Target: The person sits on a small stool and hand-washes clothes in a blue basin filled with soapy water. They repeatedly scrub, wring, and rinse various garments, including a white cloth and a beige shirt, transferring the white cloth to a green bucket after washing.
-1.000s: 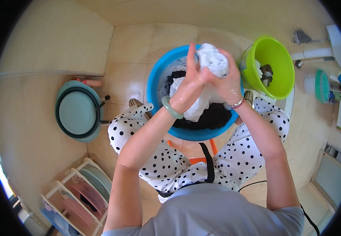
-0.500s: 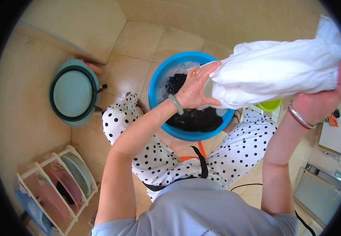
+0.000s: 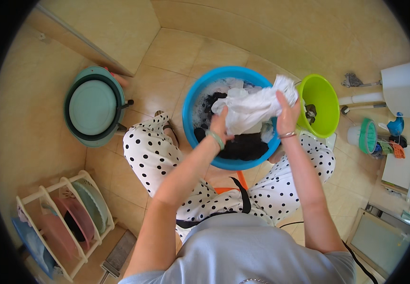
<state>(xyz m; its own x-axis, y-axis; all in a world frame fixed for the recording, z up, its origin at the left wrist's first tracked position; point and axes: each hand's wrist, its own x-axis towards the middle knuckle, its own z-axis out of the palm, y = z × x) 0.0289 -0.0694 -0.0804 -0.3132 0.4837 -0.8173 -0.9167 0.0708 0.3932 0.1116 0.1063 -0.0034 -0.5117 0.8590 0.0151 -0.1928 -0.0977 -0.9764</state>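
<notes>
A bunched white cloth garment [image 3: 250, 110] hangs over a round blue basin [image 3: 186, 124], held between my two hands. My left hand [image 3: 220, 127], with a pale green bangle at the wrist, grips its left end. Around its right end my right hand [image 3: 287, 113] is closed, a crumpled tuft sticking up past the fingers. In the basin lie sudsy water, black cloth [image 3: 244, 149] and some pale cloth. The garment hides part of what is inside.
A lime green basin [image 3: 327, 94] with a dark item stands right of the blue one. At left, a folding teal basin [image 3: 90, 111] leans on the wall. A white rack [image 3: 68, 189] holds several basins. Brushes and a small bin [image 3: 356, 136] are at right.
Both hands have come down and closer together. The white garment, stretched out to the upper right before, is now bunched shorter over the blue basin. The lime basin has come into fuller view.
</notes>
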